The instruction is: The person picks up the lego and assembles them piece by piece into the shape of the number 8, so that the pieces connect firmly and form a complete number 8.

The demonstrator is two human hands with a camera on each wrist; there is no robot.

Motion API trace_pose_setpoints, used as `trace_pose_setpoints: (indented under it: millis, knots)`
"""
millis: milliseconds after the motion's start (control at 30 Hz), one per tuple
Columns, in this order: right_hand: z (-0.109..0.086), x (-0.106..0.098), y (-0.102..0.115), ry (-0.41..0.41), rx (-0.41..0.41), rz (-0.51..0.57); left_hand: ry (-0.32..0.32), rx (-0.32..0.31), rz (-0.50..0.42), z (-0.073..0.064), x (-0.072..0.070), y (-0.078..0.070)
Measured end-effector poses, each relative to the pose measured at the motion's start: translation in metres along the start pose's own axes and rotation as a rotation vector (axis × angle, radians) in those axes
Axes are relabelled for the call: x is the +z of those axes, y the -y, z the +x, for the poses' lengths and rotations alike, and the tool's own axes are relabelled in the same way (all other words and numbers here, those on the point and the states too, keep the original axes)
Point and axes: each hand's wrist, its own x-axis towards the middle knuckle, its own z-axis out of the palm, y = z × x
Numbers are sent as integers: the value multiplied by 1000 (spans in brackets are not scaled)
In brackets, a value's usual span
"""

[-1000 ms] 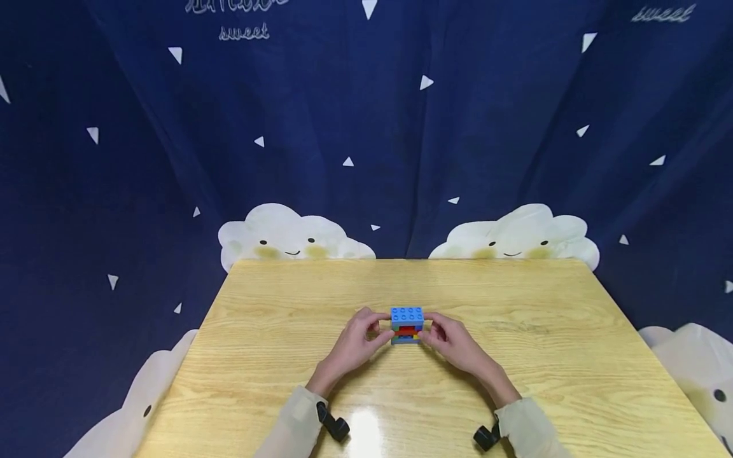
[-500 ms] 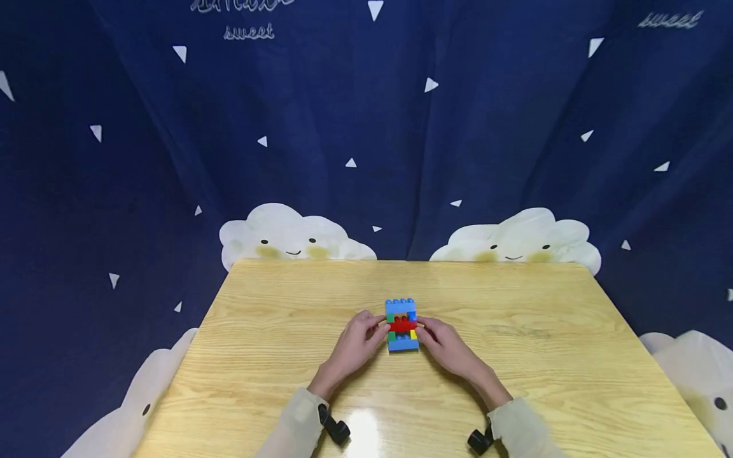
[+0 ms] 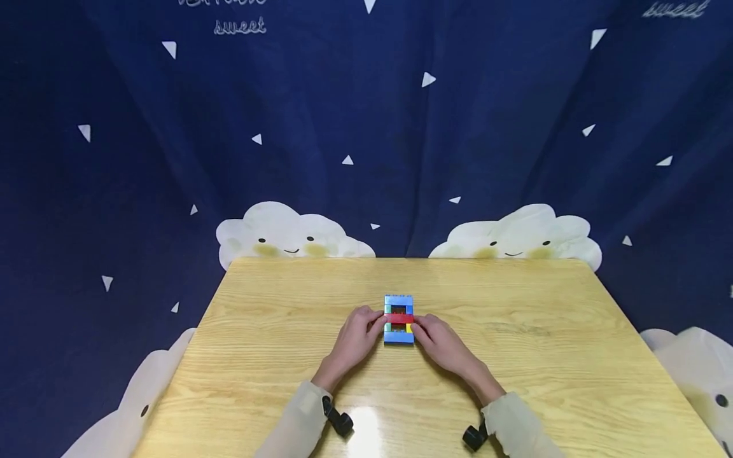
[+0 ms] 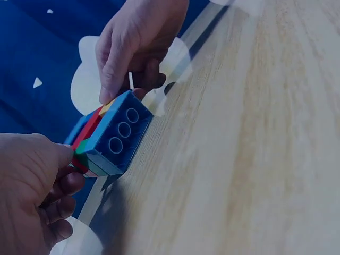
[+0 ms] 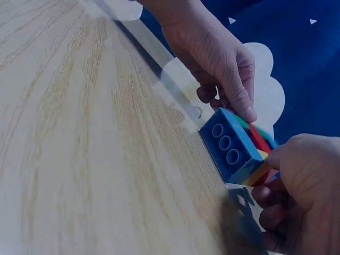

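Observation:
Between my hands is a stack of toy building bricks. A red brick [image 3: 399, 319] runs across its middle, with a blue brick [image 3: 399, 338] at the near end and another blue brick [image 3: 398, 301] at the far end. Small green and yellow bricks [image 5: 257, 172] sit at the sides, leaving window-like gaps. My left hand [image 3: 356, 337] pinches the left side between thumb and fingers; my right hand [image 3: 449, 346] pinches the right side. Both wrist views show the hollow underside of the near blue brick [image 4: 119, 135], tilted toward me. Curled fingers partly cover the sides.
The stack is over the middle of a wooden table [image 3: 275, 292]. Behind the table's far edge hangs a dark blue curtain [image 3: 321, 95] with white triangles and smiling clouds [image 3: 292, 238]. Black wrist cameras [image 3: 342, 423] sit at both sleeves.
The stack has tipped back: its studded top faced up before, and now its windowed front faces me. Both hands kept their pinch and shifted slightly left with it.

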Motion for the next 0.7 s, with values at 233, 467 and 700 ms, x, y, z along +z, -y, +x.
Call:
trace_pose_setpoints:
  millis: [233,467,700]
  knots:
    - [2,5,2,-1,31,-29,14,-27,-1,-6,0,3]
    - [0,5,1,-22,51,-16,20,-59,7,-9,2,4]
    - [-3,4,-1,-38,67,39,2,-47,-5,-10,-1,4]
